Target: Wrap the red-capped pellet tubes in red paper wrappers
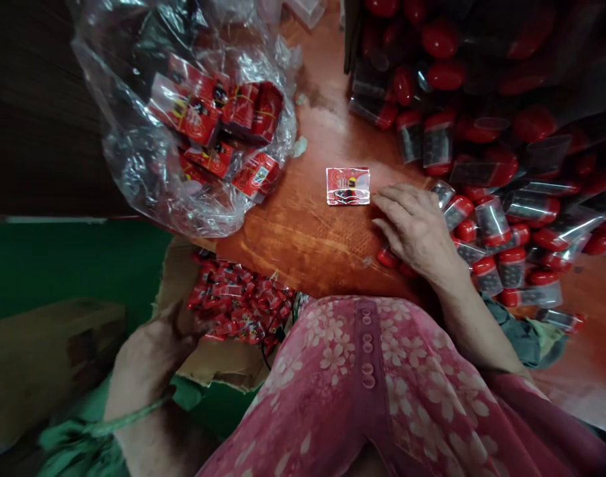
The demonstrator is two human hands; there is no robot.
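Note:
My right hand (416,228) rests palm down on the reddish wooden table (303,232), fingers curled over a small red-capped item at the edge of a pile of red-capped clear packets (502,225). A single red and white printed packet (348,185) lies flat just left of its fingertips. My left hand (151,354) is low at the left, reaching into a cardboard box (223,364) filled with small red packets (238,308); its fingers are hidden and blurred.
A crumpled clear plastic bag (148,165) with bundled red packs (218,119) sits at the table's left. More red-capped items heap at the upper right. A brown carton (44,358) stands low on the left, over a green floor.

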